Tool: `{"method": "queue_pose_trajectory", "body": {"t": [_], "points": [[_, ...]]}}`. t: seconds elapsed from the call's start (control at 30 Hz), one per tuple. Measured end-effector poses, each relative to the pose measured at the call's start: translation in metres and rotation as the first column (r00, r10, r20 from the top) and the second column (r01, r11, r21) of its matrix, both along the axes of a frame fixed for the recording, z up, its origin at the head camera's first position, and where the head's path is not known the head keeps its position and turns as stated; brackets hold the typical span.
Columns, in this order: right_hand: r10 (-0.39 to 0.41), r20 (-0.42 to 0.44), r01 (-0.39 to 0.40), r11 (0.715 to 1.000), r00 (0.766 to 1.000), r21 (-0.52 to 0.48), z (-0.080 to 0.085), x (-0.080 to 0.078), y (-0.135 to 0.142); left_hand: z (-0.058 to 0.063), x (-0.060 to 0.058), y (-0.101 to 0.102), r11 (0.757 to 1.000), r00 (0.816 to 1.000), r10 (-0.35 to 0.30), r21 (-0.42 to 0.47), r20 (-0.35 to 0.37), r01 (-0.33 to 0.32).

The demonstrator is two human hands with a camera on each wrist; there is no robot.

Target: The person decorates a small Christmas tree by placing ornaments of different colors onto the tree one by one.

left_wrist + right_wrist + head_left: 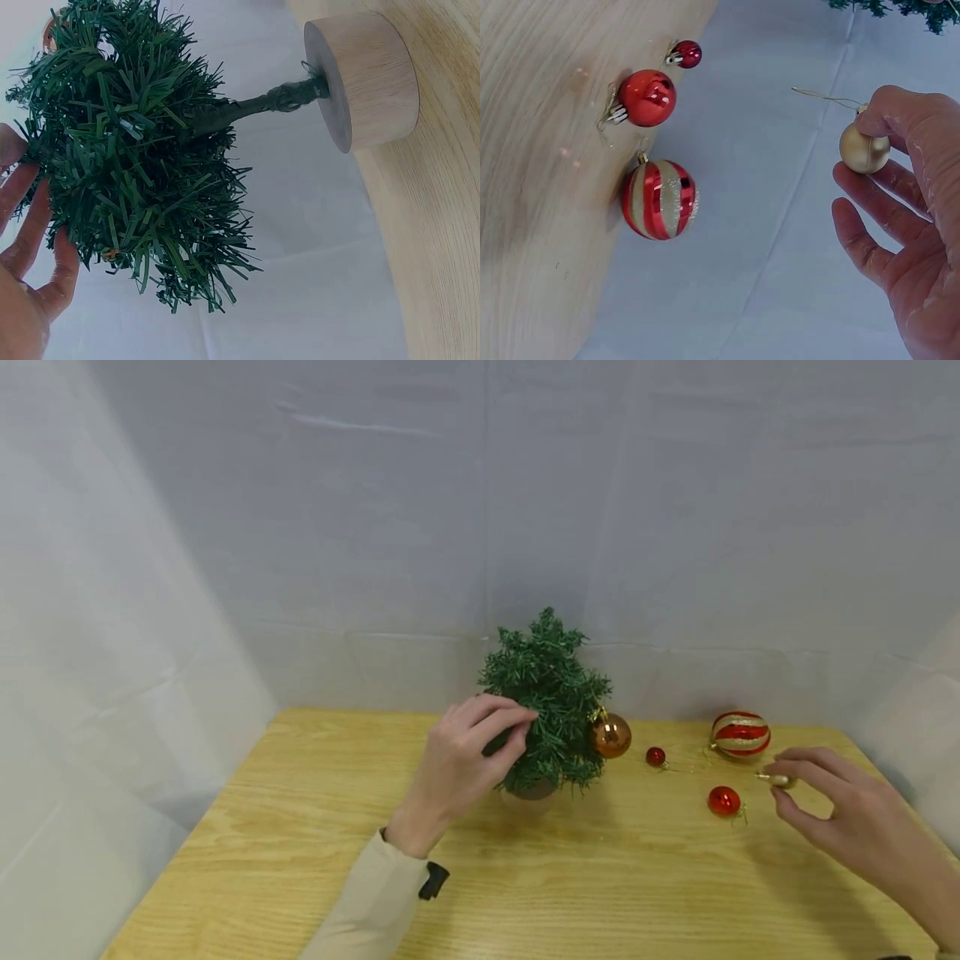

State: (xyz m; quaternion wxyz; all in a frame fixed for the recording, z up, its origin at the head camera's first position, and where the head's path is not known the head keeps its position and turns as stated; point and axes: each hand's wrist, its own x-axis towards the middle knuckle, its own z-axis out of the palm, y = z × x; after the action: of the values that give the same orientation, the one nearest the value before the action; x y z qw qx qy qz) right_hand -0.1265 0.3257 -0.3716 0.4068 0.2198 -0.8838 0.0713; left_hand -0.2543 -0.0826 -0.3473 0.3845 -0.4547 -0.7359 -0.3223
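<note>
A small green artificial Christmas tree stands upright on a round wooden base. My left hand is at the tree's left side, thumb and fingers drawn together on a branch; needles partly cover the fingertips. A shiny copper bauble hangs on the tree's right side. Over the right part of the table, my right hand pinches a small gold bauble between thumb and finger. Its thin gold loop sticks out freely toward the left in the right wrist view.
On the wooden table, right of the tree, lie a striped red-and-gold bauble, a red bauble and a small dark red bauble. A pale sheet hangs behind the table.
</note>
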Motion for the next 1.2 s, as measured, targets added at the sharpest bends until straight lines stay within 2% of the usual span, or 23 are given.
{"method": "queue_pose_trajectory", "body": {"t": [0.37, 0.63, 0.73, 0.87, 1.0, 1.2], "points": [[0.022, -0.03, -0.021, 1.0, 0.999, 0.013, 0.011, 0.005, -0.018, 0.0, 0.0, 0.0, 1.0, 1.0, -0.005, 0.01, 0.011, 0.004], [0.081, -0.015, -0.08, 0.996, 0.997, 0.035, 0.019, 0.01, -0.031, -0.001, 0.001, 0.0, 1.0, 1.0, -0.003, 0.018, 0.016, 0.002], [0.104, -0.065, -0.099, 0.992, 0.992, 0.072, 0.022, 0.009, -0.037, -0.001, 0.001, 0.0, 1.0, 1.0, -0.002, 0.016, 0.022, 0.002], [0.155, -0.16, -0.134, 0.982, 0.975, 0.135, 0.025, 0.007, -0.045, -0.001, 0.001, 0.0, 1.0, 1.0, -0.003, 0.017, 0.023, 0.002], [0.173, -0.181, -0.14, 0.973, 0.968, 0.182, 0.027, 0.009, -0.054, -0.001, 0.001, 0.0, 1.0, 1.0, -0.002, 0.018, 0.019, 0.002], [0.206, -0.202, -0.177, 0.973, 0.958, 0.15, 0.028, 0.011, -0.067, 0.0, 0.001, 0.0, 1.0, 1.0, -0.001, 0.017, 0.014, 0.0]]}}
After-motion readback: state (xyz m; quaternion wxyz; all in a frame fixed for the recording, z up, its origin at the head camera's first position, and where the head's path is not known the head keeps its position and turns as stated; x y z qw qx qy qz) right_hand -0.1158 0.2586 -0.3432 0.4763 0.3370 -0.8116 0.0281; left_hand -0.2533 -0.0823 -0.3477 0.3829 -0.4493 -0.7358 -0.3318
